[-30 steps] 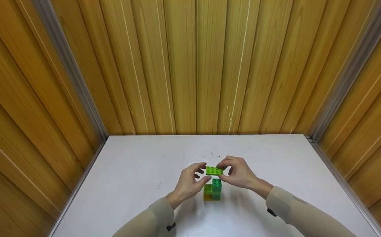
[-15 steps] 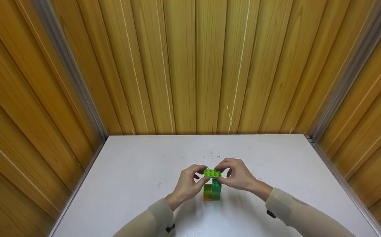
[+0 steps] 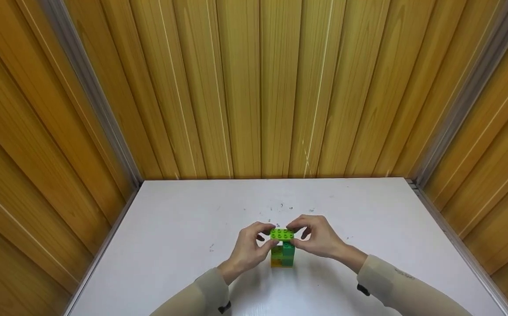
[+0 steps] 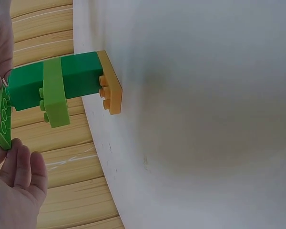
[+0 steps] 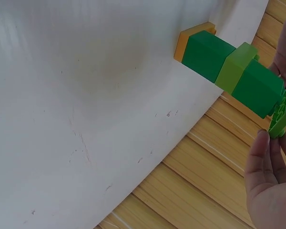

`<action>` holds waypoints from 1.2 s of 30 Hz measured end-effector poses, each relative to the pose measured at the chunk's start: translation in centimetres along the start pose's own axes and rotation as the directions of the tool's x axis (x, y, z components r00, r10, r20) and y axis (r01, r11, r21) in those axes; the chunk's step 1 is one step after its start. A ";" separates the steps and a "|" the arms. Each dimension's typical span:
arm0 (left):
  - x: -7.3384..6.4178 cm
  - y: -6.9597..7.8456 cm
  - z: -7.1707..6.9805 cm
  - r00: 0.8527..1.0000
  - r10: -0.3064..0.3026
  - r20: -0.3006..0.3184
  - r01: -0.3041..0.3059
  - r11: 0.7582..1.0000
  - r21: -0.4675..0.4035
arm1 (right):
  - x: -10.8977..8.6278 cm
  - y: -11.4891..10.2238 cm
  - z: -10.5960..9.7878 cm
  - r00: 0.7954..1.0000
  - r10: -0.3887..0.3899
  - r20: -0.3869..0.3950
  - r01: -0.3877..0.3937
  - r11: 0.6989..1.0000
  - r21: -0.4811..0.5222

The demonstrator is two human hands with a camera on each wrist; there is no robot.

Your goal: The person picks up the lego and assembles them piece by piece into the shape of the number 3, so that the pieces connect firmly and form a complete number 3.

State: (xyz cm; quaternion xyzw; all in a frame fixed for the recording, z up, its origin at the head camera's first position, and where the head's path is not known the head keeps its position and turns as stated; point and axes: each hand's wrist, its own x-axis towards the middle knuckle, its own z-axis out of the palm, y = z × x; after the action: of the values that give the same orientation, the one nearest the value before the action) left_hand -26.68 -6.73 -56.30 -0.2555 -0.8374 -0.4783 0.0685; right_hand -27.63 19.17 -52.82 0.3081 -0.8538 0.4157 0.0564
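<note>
A thin light green toy brick (image 3: 282, 234) with studs is pinched by both hands, its ends between thumb and fingers of the left hand (image 3: 247, 248) and the right hand (image 3: 317, 236). Just below it stands a toy-brick stack: an orange base plate (image 4: 115, 90), a dark green brick (image 4: 82, 74), a light green plate (image 4: 56, 90) overhanging to the left, then another dark green brick (image 4: 26, 85). The held brick lies over the top dark green brick, its free end overhanging left. Whether it is seated on the studs I cannot tell.
The white table (image 3: 183, 219) carries small dark scuff marks around the stack. Wood-patterned panels (image 3: 245, 87) rise behind and at both sides, joined by grey metal posts (image 3: 98, 94). A black band (image 3: 362, 289) shows under the right cuff.
Both hands have lowered the thin light green brick toward the stack, slightly left and nearer the body. The left fingers, at first apart from it, now pinch its left end. The stack stays put.
</note>
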 end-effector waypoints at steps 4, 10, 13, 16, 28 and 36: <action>-0.3 0.1 -0.1 1.000 -0.001 0.004 0.001 1.000 -0.005 | -0.3 0.0 -0.1 1.000 0.023 0.013 -0.023 1.000 0.017; -0.7 0.3 -0.2 1.000 -0.024 0.018 0.024 1.000 -0.012 | -0.7 0.1 -0.1 0.999 0.044 0.032 -0.045 0.998 0.033; -0.7 0.3 -0.1 0.999 -0.033 0.023 0.033 0.999 -0.010 | -0.9 0.2 0.0 0.998 0.055 0.034 -0.056 0.998 0.034; -0.7 0.2 0.0 1.000 -0.019 0.021 0.019 1.000 -0.016 | -1.0 0.1 0.0 0.997 0.061 0.037 -0.062 0.997 0.040; -0.9 0.0 0.2 0.999 -0.018 0.029 0.019 0.999 -0.026 | -1.3 0.5 -0.1 0.997 0.051 0.049 -0.053 0.998 0.041; -1.0 -0.1 0.2 0.999 -0.033 0.037 0.034 0.999 -0.025 | -1.2 0.7 -0.1 0.997 0.052 0.062 -0.056 0.997 0.052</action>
State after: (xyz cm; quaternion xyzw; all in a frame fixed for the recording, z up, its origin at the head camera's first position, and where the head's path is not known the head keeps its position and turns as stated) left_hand -25.87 -6.98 -56.82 -0.2509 -0.8364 -0.4855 0.0417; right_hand -27.08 20.12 -53.65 0.2987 -0.8517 0.4305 0.0109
